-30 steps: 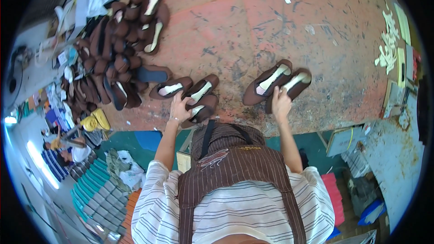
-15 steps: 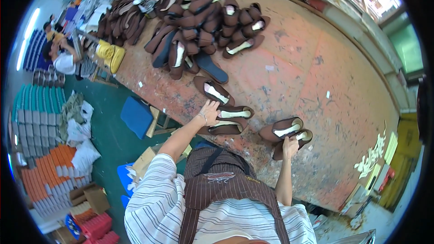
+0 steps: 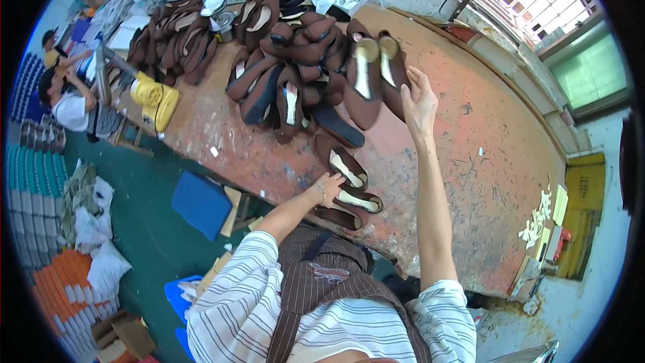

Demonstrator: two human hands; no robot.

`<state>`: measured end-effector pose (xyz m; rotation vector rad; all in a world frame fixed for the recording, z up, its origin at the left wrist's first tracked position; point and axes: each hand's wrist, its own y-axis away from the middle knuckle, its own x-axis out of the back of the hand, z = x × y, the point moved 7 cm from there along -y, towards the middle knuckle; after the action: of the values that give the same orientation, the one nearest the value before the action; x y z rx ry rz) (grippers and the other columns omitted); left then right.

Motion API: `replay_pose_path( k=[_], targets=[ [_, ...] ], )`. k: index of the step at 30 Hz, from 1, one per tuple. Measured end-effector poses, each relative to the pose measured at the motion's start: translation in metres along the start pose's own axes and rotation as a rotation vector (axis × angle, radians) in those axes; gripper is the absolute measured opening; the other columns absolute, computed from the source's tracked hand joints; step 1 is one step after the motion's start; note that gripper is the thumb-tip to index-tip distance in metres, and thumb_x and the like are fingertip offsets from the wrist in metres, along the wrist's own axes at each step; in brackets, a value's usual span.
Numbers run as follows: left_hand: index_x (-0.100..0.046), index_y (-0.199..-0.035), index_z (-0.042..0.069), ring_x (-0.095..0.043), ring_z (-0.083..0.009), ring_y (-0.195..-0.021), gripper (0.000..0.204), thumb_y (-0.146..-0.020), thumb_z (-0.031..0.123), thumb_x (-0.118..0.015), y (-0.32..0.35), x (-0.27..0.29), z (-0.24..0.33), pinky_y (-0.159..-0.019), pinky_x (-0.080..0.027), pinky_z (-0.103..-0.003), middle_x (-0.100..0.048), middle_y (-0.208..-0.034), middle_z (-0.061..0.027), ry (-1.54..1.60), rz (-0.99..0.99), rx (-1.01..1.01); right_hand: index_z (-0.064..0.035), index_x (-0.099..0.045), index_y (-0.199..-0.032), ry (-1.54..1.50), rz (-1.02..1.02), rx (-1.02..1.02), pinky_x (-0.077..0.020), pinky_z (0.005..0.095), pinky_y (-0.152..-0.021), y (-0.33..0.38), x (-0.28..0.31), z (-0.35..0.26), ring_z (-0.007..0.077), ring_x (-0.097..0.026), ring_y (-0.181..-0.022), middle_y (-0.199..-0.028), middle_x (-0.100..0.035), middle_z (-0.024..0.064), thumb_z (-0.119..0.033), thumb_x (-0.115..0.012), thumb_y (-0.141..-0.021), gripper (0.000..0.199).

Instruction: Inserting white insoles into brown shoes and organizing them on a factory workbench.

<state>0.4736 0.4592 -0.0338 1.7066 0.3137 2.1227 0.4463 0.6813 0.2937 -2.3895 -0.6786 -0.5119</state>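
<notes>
My left hand [image 3: 328, 188] lies over the toe end of a brown shoe [image 3: 359, 199] near the table's front edge, fingers stretched rather than wrapped round it. Another brown shoe [image 3: 341, 163] lies just beyond the fingers, and a third [image 3: 342, 216] is on the near side. Farther right, my right arm reaches out over the table. My right hand [image 3: 420, 102] is open, its fingers apart, right beside two brown shoes [image 3: 363, 87] with pale insoles. These two overlap the right side of the shoe pile in view; whether the thumb still touches the nearer edge is unclear.
A heap of brown shoes [image 3: 302, 54] covers the far left of the worktable [image 3: 484, 202]. A yellow machine [image 3: 156, 97] stands at the table's left end. Pale cut strips [image 3: 537, 218] lie at the right edge. A blue stool [image 3: 200, 203] stands on the floor; people work farther left.
My right hand has carried the two shoes from the near right of the table up to the pile and has opened. My left hand stays by the same near shoes. The view has shifted.
</notes>
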Motion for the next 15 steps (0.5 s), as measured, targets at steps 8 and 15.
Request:
replay_pose_path(
  k=[8, 15],
  targets=[
    [-0.071, -0.106, 0.018, -0.046, -0.0272, -0.123, 0.047, -0.063, 0.035, -0.077, -0.010, 0.004, -0.037, -0.085, -0.048, -0.045, -0.049, -0.128, -0.0096, -0.042, -0.125, -0.151, 0.0005, -0.069, -0.103, 0.214, -0.211, -0.222, -0.0521, 0.0322, -0.080, 0.190, -0.010, 0.011, 0.0230, -0.069, -0.090, -0.094, -0.070, 0.0161, -0.003, -0.060, -0.089, 0.017],
    [-0.075, -0.100, 0.010, -0.052, -0.0348, -0.112, 0.045, -0.062, 0.034, -0.076, -0.007, 0.015, -0.029, -0.086, -0.050, -0.043, -0.051, -0.122, -0.0194, -0.119, -0.125, -0.202, 0.0011, -0.069, -0.105, 0.284, -0.092, -0.984, -0.0544, 0.0337, -0.080, 0.493, 0.058, 0.021, 0.0230, -0.072, -0.087, -0.091, -0.072, 0.0167, -0.004, -0.058, -0.088, 0.020]
  ],
)
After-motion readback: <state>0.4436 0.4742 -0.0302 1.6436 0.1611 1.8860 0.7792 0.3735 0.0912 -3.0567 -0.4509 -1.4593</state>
